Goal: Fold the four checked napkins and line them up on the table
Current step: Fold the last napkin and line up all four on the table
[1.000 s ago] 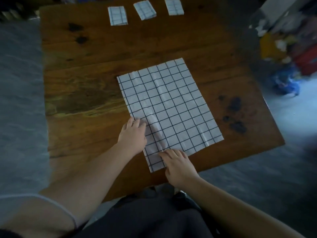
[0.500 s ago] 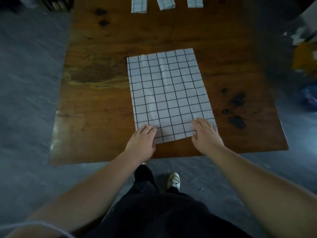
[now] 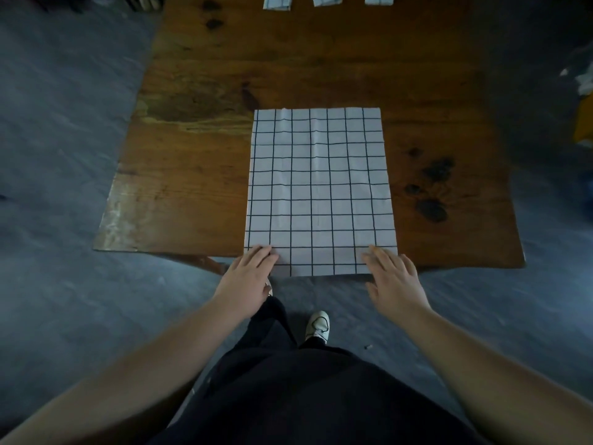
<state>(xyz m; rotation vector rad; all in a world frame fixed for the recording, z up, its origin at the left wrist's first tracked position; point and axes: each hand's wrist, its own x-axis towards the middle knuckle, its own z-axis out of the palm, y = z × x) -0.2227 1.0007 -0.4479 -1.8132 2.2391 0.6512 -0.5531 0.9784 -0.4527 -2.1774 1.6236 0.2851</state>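
Resting flat with straight fingers, the left hand (image 3: 248, 277) and right hand (image 3: 393, 281) touch the near corners of the unfolded checked napkin (image 3: 317, 187), clasping nothing. It lies spread on the wooden table (image 3: 192, 187), reaching its near edge. Three folded napkins (image 3: 324, 0) line the far edge.

The counter (image 3: 321, 75) is brown wood with a low sheen, dark-stained and worn pale left of the napkin (image 3: 317, 187), a matt, creased, white black-checked cloth.

Left hand (image 3: 248, 277), right hand (image 3: 393, 281) flat on unfolded napkin (image 3: 319, 187) near corners.
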